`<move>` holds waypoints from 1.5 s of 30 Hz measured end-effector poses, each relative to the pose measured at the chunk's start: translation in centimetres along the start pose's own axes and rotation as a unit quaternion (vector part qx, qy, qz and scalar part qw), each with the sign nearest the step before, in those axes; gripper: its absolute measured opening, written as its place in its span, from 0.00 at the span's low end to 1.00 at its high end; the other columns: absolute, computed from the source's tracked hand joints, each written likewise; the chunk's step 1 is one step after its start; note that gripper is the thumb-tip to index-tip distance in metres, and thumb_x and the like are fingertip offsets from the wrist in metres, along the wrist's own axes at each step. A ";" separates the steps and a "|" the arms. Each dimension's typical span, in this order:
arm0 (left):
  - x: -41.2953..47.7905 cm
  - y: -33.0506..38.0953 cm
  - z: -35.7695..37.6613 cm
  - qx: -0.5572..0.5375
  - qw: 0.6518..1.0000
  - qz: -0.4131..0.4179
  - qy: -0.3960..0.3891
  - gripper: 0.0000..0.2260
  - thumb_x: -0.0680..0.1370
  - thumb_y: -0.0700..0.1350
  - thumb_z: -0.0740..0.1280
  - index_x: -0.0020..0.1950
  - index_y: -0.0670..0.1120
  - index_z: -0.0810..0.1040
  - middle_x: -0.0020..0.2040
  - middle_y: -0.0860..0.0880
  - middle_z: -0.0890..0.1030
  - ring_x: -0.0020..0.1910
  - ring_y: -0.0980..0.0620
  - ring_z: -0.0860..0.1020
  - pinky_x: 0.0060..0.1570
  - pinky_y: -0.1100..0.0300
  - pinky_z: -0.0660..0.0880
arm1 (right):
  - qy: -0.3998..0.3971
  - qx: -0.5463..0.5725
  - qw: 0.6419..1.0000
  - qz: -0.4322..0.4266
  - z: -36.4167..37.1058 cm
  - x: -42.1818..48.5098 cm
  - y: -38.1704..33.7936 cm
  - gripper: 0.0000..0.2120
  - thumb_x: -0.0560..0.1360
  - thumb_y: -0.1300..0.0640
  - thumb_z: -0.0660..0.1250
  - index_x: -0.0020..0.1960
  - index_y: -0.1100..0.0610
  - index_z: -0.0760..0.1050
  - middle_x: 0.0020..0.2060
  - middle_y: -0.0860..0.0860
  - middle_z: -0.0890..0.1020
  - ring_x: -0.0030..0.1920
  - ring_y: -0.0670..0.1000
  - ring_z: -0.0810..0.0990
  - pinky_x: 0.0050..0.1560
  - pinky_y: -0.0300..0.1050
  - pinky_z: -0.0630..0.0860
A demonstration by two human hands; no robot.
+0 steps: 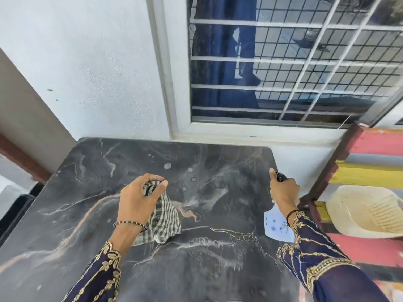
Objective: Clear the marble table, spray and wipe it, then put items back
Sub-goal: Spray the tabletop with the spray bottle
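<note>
The dark marble surface [87, 214] is filling the lower half of the view, its far edge sitting against the white wall [87, 62] under the barred window [283, 62]. Its far right corner is rounded, and the right edge is running close beside a slatted rack [375, 144] painted pink, yellow and grey. Most of the top is lying bare around the hands, with open room to the left and far side. A cream woven piece [366, 210], hat or basket I cannot tell, is resting on the rack, off the surface.

The striped cloth [168, 216] is hanging from the left hand [137, 199] and trailing onto the marble near the middle. The spray bottle [275, 225], white with small blue flowers and a black head, is being held over the right edge by the right hand [283, 192]; what is inside it is not showing.

The left fingers [152, 177] are curling tightly round a bunched end of the cloth. The right fingers [272, 174] are wrapping the bottle's neck, one stretching forward beside the head. Round droplets [167, 165] are sitting on the marble beyond the cloth.
</note>
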State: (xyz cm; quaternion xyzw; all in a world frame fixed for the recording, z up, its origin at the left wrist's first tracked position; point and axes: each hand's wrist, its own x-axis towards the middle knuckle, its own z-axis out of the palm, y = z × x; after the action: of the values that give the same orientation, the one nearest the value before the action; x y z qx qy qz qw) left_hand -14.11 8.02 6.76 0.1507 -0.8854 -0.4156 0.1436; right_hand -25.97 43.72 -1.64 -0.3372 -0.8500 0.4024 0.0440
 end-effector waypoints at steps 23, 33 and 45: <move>-17.7 -4.7 -10.1 0.030 0.996 0.019 0.076 0.08 0.73 0.55 0.71 0.46 0.53 0.83 0.41 0.59 0.81 0.39 0.58 0.77 0.42 0.70 0.68 | -0.073 -0.075 0.994 -0.040 -8.3 -20.7 16.9 0.32 0.70 0.26 0.66 0.36 0.57 0.78 0.32 0.56 0.85 0.28 0.57 0.84 0.36 0.56 0.85; -22.0 -6.6 -12.4 0.020 0.992 -0.025 0.119 0.07 0.74 0.54 0.70 0.47 0.53 0.82 0.38 0.56 0.81 0.39 0.57 0.77 0.43 0.64 0.70 | -0.213 -0.090 0.967 -0.105 -4.7 -28.4 14.3 0.36 0.71 0.28 0.68 0.50 0.64 0.78 0.43 0.62 0.84 0.38 0.61 0.86 0.36 0.54 0.84; -24.7 -9.2 -14.7 0.003 0.984 -0.078 0.162 0.06 0.73 0.53 0.71 0.46 0.52 0.83 0.44 0.57 0.84 0.44 0.58 0.80 0.49 0.64 0.73 | -0.317 -0.053 0.931 -0.173 0.5 -32.7 8.9 0.36 0.69 0.27 0.68 0.46 0.62 0.80 0.32 0.54 0.87 0.25 0.53 0.83 0.25 0.43 0.76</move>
State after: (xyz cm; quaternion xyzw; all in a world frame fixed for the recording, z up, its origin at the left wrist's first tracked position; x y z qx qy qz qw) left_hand 15.34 1.77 5.38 0.2849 -0.8374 -0.3928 0.2518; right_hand 3.78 27.45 -1.90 -0.0422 -0.8849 0.4287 -0.1769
